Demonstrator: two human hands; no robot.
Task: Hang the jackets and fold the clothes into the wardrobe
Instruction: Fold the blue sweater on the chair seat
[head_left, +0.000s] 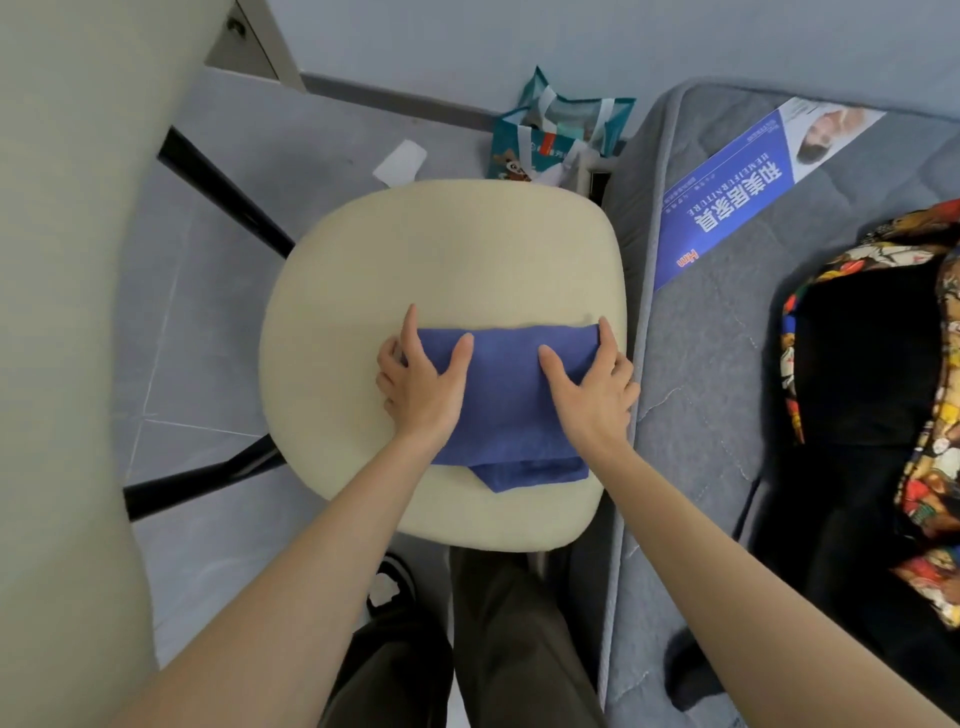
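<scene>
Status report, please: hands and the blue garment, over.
Left hand, right hand: both gripping ends of blue garment. Garment folded, on chair seat. Nothing blocking.

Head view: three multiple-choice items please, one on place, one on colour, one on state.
1. The folded cloth lies on: A the chair seat; B the mattress; C the floor.
2. The cloth is: A red; B blue; C white.
3. The left hand and right hand: A both hang free; B only one touches the cloth; C both hold the cloth.
Answers: 1 A, cream seat shows around it. 2 B, plainly blue. 3 C, each grips a side, thumb on top.
</scene>
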